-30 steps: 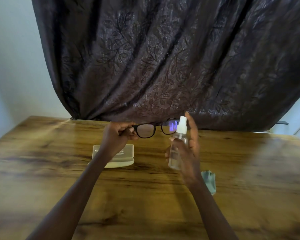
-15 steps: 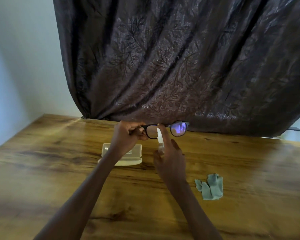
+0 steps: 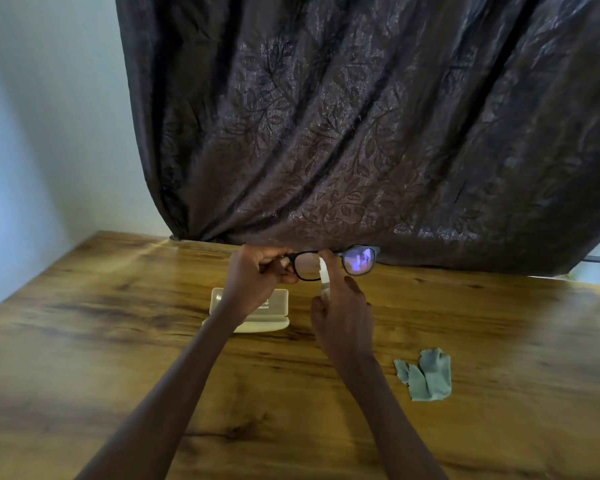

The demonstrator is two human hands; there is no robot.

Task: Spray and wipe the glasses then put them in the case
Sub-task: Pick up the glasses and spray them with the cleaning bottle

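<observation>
Dark patterned curtain (image 3: pixel 361 133) hangs behind the wooden desk (image 3: pixel 118 341). On the desk lie the pale case (image 3: pixel 278 299) in the middle and the green cloth (image 3: pixel 426 375) to the right. The left hand (image 3: pixel 257 278) is closed on the glasses (image 3: pixel 336 263), held above the far edge. The right hand (image 3: pixel 343 317) grips the spray bottle (image 3: pixel 324 275) just beside the lenses. So near, the nozzle may hit a lens, or the spray may miss.

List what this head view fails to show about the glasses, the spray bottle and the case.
- Spray bottle: body hidden behind the right hand; liquid level unreadable.
- Glasses: left temple buried in the left hand; right lens shows only glare, so any spray droplets are invisible.
- Case: middle covered by the left wrist; label too small to read.
</observation>
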